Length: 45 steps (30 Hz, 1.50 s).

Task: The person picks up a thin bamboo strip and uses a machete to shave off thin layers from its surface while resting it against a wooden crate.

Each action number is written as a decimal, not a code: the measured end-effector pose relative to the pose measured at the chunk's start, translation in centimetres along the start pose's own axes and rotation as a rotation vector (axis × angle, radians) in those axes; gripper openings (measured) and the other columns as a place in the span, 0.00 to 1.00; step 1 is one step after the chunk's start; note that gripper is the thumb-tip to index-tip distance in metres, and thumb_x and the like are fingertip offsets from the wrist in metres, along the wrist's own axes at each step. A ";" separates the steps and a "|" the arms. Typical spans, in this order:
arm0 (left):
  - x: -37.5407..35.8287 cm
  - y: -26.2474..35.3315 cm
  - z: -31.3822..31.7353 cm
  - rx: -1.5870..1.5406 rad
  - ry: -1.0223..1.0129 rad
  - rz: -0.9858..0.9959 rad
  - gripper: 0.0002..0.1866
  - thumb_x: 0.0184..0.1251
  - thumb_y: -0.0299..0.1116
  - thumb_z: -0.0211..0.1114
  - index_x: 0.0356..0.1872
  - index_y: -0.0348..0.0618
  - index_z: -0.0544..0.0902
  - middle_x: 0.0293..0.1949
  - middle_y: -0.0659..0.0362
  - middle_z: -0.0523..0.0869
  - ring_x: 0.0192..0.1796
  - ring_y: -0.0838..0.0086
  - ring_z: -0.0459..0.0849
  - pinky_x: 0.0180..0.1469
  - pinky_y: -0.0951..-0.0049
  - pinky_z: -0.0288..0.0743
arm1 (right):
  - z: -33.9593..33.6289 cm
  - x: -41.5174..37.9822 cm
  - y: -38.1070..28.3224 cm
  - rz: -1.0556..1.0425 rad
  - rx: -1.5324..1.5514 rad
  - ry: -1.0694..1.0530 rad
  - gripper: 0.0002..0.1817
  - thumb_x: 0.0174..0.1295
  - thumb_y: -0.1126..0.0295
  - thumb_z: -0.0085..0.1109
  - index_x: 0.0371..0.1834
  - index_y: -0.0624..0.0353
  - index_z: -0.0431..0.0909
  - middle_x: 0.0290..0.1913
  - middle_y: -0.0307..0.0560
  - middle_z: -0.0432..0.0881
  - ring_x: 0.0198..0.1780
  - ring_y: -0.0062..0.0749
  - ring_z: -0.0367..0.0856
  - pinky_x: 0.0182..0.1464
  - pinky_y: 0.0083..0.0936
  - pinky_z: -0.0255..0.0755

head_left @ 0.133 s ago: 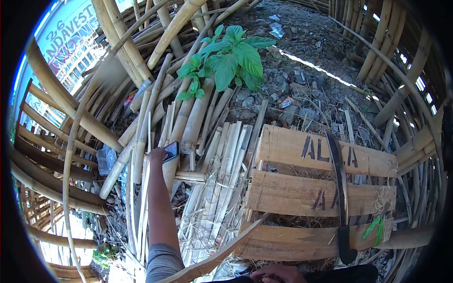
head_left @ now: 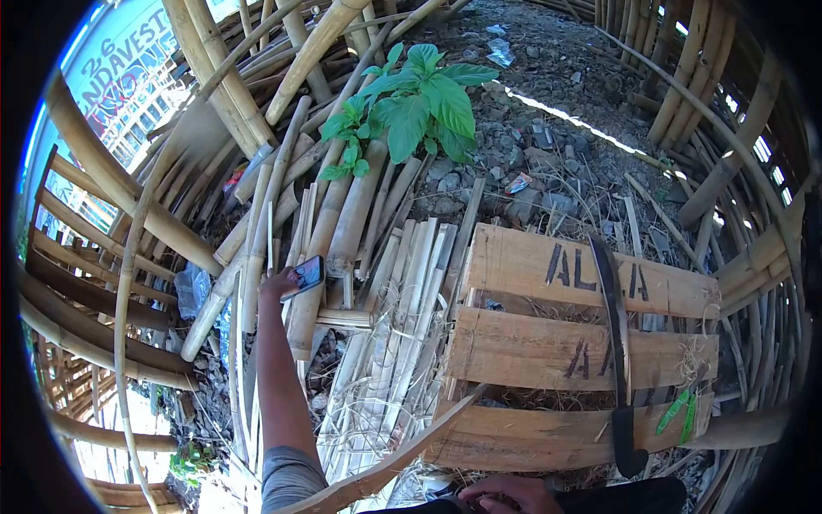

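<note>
The table had three boards with gaps between them, and its left ends sat just beside the split strips. On the table, the machete lay across all three boards, its dark handle jutting past the near edge. A curved wood strip overlapped the near left corner, and a green leaf lay at the near right one. Stony ground opened beyond the table, while bamboo poles crowded the left side, leaving little open room around the outstretched arm.

Well left of the table, the left hand had its fingers closed around one end of the phone, which was tilted, screen up, above the poles. Just off the table's near edge, the right hand was loosely curled; whether it held anything could not be told. A leafy plant stood beyond the table, to its left.
</note>
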<state>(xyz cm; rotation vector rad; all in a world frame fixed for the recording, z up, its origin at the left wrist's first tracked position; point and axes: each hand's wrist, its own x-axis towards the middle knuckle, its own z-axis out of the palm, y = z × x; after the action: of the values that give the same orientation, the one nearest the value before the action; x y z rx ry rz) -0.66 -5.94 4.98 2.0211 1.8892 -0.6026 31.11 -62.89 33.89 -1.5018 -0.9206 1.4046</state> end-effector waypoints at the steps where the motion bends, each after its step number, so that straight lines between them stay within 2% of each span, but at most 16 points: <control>1: -1.2 -0.1 -0.3 0.076 0.107 0.152 0.50 0.42 0.54 0.74 0.70 0.56 0.62 0.68 0.54 0.69 0.73 0.54 0.60 0.66 0.42 0.62 | -0.1 0.0 -0.1 0.052 0.008 -0.021 0.10 0.63 0.77 0.55 0.45 0.63 0.81 0.40 0.47 0.83 0.38 0.27 0.82 0.39 0.21 0.75; 2: 0.0 -1.2 0.3 -0.087 0.086 0.215 0.53 0.34 0.56 0.77 0.68 0.53 0.65 0.67 0.54 0.70 0.71 0.57 0.64 0.66 0.37 0.58 | -0.1 0.1 0.0 0.050 0.011 -0.021 0.10 0.63 0.77 0.55 0.45 0.63 0.81 0.40 0.47 0.83 0.38 0.27 0.82 0.39 0.21 0.75; 7: -4.1 0.7 -1.0 -0.240 0.235 0.378 0.50 0.31 0.59 0.78 0.61 0.50 0.70 0.65 0.55 0.71 0.70 0.58 0.65 0.68 0.34 0.50 | 0.5 0.3 0.5 -0.060 0.004 0.011 0.09 0.63 0.77 0.54 0.44 0.63 0.81 0.39 0.46 0.83 0.37 0.29 0.81 0.37 0.22 0.73; 11: -8.0 4.4 -2.1 -0.069 0.338 0.191 0.50 0.35 0.59 0.77 0.64 0.50 0.69 0.62 0.50 0.72 0.68 0.57 0.67 0.68 0.33 0.49 | 0.2 0.1 0.1 -0.072 0.001 0.012 0.09 0.63 0.77 0.54 0.45 0.62 0.81 0.40 0.46 0.83 0.39 0.29 0.82 0.38 0.24 0.74; 13: -8.0 4.9 -0.8 -0.049 0.577 0.102 0.48 0.37 0.60 0.76 0.61 0.46 0.70 0.60 0.48 0.73 0.67 0.56 0.69 0.69 0.33 0.47 | 0.1 0.0 0.0 -0.020 -0.024 -0.005 0.10 0.63 0.76 0.54 0.45 0.62 0.81 0.40 0.47 0.83 0.41 0.31 0.82 0.41 0.25 0.74; 14: -8.5 5.2 -0.5 0.026 0.629 0.103 0.45 0.40 0.61 0.74 0.57 0.43 0.72 0.58 0.47 0.74 0.64 0.55 0.72 0.65 0.35 0.57 | 0.1 0.0 -0.1 -0.020 -0.022 -0.007 0.10 0.63 0.76 0.54 0.45 0.62 0.81 0.40 0.47 0.83 0.41 0.31 0.82 0.41 0.25 0.74; 15: -8.8 4.9 -0.5 0.027 0.631 0.103 0.45 0.40 0.61 0.74 0.57 0.43 0.72 0.58 0.47 0.74 0.64 0.55 0.72 0.65 0.35 0.57 | 0.1 0.1 -0.2 -0.032 -0.003 -0.003 0.10 0.63 0.76 0.54 0.45 0.62 0.81 0.40 0.47 0.83 0.41 0.31 0.81 0.42 0.26 0.74; 18: -9.3 4.4 0.1 -0.225 0.455 0.086 0.43 0.46 0.63 0.69 0.58 0.42 0.72 0.56 0.46 0.74 0.61 0.53 0.74 0.53 0.43 0.72 | 0.1 0.0 -0.1 -0.044 0.024 0.002 0.10 0.63 0.76 0.54 0.45 0.62 0.81 0.40 0.46 0.83 0.42 0.31 0.81 0.45 0.26 0.73; 23: -9.7 5.5 1.1 -0.163 0.569 -0.020 0.44 0.47 0.66 0.66 0.57 0.40 0.72 0.56 0.45 0.75 0.60 0.54 0.75 0.55 0.42 0.70 | 0.2 0.0 -0.2 0.060 0.079 -0.004 0.10 0.62 0.76 0.54 0.44 0.61 0.81 0.40 0.45 0.83 0.43 0.30 0.81 0.46 0.26 0.73; 31: -8.5 9.0 0.3 -0.102 0.713 0.002 0.41 0.47 0.68 0.66 0.49 0.38 0.77 0.47 0.47 0.79 0.53 0.55 0.78 0.44 0.50 0.78 | 0.3 0.1 -0.2 0.032 0.022 0.022 0.09 0.63 0.72 0.56 0.44 0.61 0.81 0.40 0.43 0.84 0.42 0.27 0.80 0.46 0.24 0.72; 36: -9.2 10.5 0.4 -0.129 0.647 -0.052 0.45 0.47 0.71 0.63 0.53 0.38 0.74 0.51 0.46 0.78 0.58 0.51 0.75 0.50 0.40 0.71 | 0.1 0.1 -0.3 0.036 0.000 0.004 0.09 0.65 0.72 0.55 0.44 0.61 0.81 0.40 0.43 0.84 0.43 0.27 0.80 0.46 0.23 0.72; 39: -10.3 11.1 0.1 -0.043 0.637 -0.143 0.46 0.51 0.72 0.59 0.57 0.39 0.72 0.55 0.45 0.75 0.60 0.48 0.72 0.57 0.33 0.62 | -0.1 -0.2 -0.4 0.043 0.008 0.003 0.10 0.65 0.71 0.56 0.46 0.60 0.81 0.43 0.46 0.84 0.43 0.27 0.80 0.47 0.23 0.72; 41: -11.6 11.8 -0.4 -0.273 0.723 -0.055 0.43 0.56 0.70 0.55 0.60 0.41 0.70 0.57 0.44 0.73 0.61 0.47 0.71 0.60 0.31 0.55 | -0.6 -0.6 -0.9 0.018 0.036 0.034 0.10 0.64 0.70 0.57 0.47 0.59 0.81 0.44 0.47 0.83 0.43 0.27 0.80 0.47 0.24 0.72; 42: -13.9 12.6 -1.3 -0.413 0.689 0.044 0.38 0.62 0.65 0.53 0.60 0.42 0.70 0.58 0.43 0.72 0.62 0.47 0.70 0.60 0.34 0.57 | -1.2 -0.7 -1.5 -0.023 -0.064 0.056 0.11 0.63 0.71 0.58 0.48 0.59 0.81 0.45 0.47 0.84 0.46 0.28 0.82 0.50 0.24 0.74; 44: -18.8 13.4 -1.4 -0.722 0.633 0.378 0.27 0.69 0.53 0.53 0.55 0.40 0.72 0.56 0.46 0.73 0.58 0.52 0.73 0.62 0.50 0.63 | -2.4 -1.5 -1.9 -0.054 -0.154 0.119 0.12 0.62 0.72 0.59 0.48 0.59 0.81 0.46 0.47 0.84 0.49 0.29 0.83 0.52 0.24 0.75; 45: -21.6 13.9 -1.4 -0.882 0.596 0.549 0.23 0.71 0.49 0.53 0.54 0.38 0.73 0.56 0.47 0.73 0.56 0.55 0.75 0.61 0.56 0.65 | -3.5 -1.8 -1.4 -0.151 -0.229 0.195 0.14 0.61 0.70 0.61 0.50 0.58 0.80 0.47 0.50 0.83 0.50 0.38 0.82 0.53 0.30 0.75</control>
<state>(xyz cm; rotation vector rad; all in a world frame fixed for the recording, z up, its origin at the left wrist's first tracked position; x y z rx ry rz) 12.33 -25.05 16.15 1.9955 1.3149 0.9014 34.45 -64.46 35.82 -1.6673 -1.0748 1.0524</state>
